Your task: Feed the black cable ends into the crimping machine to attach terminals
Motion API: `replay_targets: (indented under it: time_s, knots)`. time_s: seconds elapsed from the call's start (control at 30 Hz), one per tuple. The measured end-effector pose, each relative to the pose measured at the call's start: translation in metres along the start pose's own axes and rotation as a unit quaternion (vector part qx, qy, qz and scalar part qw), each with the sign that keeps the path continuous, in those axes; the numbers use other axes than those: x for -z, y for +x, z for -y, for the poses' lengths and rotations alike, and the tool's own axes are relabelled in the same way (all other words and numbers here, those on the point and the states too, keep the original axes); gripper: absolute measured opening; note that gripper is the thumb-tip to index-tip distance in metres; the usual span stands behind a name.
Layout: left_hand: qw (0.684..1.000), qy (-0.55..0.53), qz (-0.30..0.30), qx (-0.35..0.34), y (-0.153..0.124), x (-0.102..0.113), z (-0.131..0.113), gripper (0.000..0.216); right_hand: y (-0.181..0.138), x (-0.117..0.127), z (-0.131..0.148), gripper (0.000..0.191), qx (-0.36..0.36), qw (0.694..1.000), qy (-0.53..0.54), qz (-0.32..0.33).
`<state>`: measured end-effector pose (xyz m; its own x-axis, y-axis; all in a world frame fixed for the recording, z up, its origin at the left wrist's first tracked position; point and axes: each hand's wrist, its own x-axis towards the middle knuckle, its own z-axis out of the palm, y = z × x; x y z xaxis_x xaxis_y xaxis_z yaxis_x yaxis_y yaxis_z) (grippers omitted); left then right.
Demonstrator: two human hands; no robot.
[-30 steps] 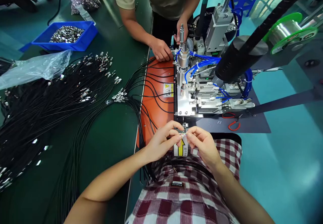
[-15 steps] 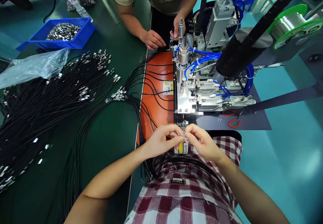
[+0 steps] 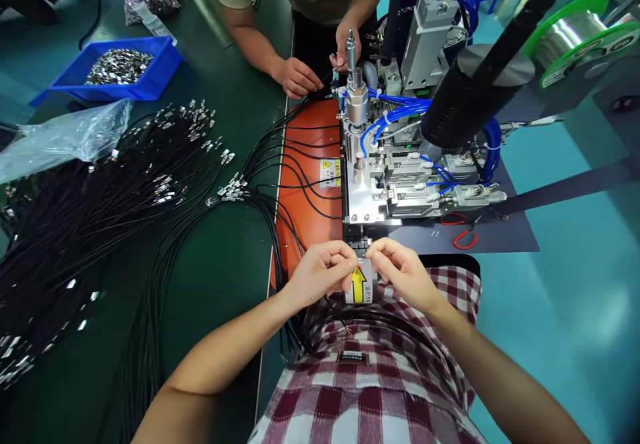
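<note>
My left hand point(image 3: 323, 272) is closed in a pinch at the front end of the machine's track point(image 3: 356, 247). A thin black cable point(image 3: 329, 305) trails down from under it towards my lap, and a tiny pale wire end shows at its fingertips. Close by on the right, my right hand point(image 3: 404, 274) pinches thumb against forefinger; what sits between them is too small to make out. Below the fingertips is a white label point(image 3: 359, 287) with a yellow arrow. Several black cables point(image 3: 305, 171) cross the orange cover point(image 3: 317, 214) and enter the machine point(image 3: 370, 194).
A co-worker's hands point(image 3: 300, 79) handle a cable at the machine's far end. Left on the green table are a cable pile point(image 3: 100, 211), a bundle with metal connectors point(image 3: 235, 189), a plastic bag point(image 3: 75, 134) and a blue bin point(image 3: 163, 64). Red-handled cutters point(image 3: 465, 239) lie right.
My fingertips have shifted slightly up and apart, uncovering more of the yellow arrow. The black cable below my left hand shows more clearly. The co-worker's right-side hand has moved a little.
</note>
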<state>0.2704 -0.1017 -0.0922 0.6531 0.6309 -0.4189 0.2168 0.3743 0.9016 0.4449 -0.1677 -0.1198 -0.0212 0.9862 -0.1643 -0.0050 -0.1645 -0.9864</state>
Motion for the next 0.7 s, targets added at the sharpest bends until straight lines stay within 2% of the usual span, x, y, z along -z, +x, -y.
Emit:
replay_targets:
  time_s: [0.2,0.4,0.57,0.7]
  knots:
    - [0.999,-0.034,-0.017,-0.021,0.0,-0.003,0.004,0.026,-0.012,-0.019,-0.004,0.018,-0.01,0.997,-0.026,-0.077]
    - [0.994,-0.055,-0.085,-0.043,0.001,-0.008,0.004,0.027,-0.012,-0.038,-0.004,0.022,-0.037,0.993,0.001,-0.116]
    - [0.993,-0.072,-0.088,-0.018,0.001,-0.009,0.004,0.028,-0.012,-0.029,-0.002,0.02,-0.049,0.993,0.014,-0.106]
    - [0.994,-0.069,-0.086,-0.014,0.001,-0.007,0.003,0.028,-0.007,-0.018,0.002,0.021,-0.067,0.99,0.082,-0.094]
